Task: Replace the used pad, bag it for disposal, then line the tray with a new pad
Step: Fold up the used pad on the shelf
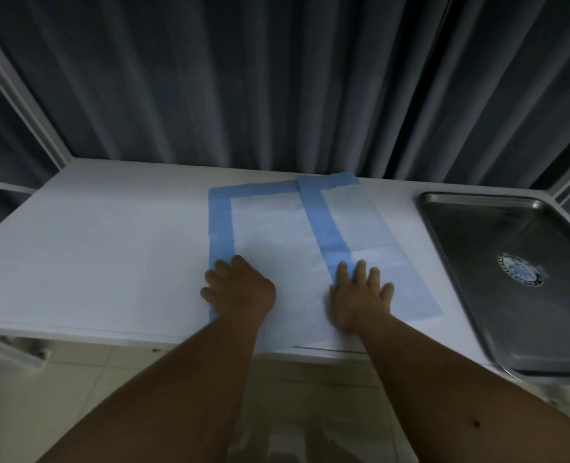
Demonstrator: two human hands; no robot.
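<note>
Pad (270,228), white with blue borders, lies flat on the white table (93,235), partly folded: one blue edge strip runs away from the fingers down its middle, so a flap seems doubled over the rest. A paler blue-tinted panel extends right of the strip. Near edge of the pad reaches the table's front edge, under the wrists.

Left hand (238,289): palm down on the pad's near-left corner, fingers loosely spread and slightly bent, tips on the left blue border. Presses, does not pinch. Likely pinning that corner so the sheet does not slide while the other side is worked.

Right hand (360,295): flat, fingers straight and fanned, index and middle tips resting on the central blue strip, the rest on the pale panel just right of it. No curl round anything. Reads as smoothing or creasing the fold line, the flat palm spreading pressure.

Judgement: both hands hold the pad down to fold or flatten it. Whether this is the used pad being folded for bagging or the new one being opened, I cannot tell; no stain visible in this dim light.

Tray (497,272), steel, sits well right of the right fingers, apart from the pad, bare metal showing with a round blue-and-white emblem (520,269) in its base. So it is unlined now.

No bag in view. Beyond the fingertips, grey pleated curtain (276,81) hangs behind the table's far edge.
</note>
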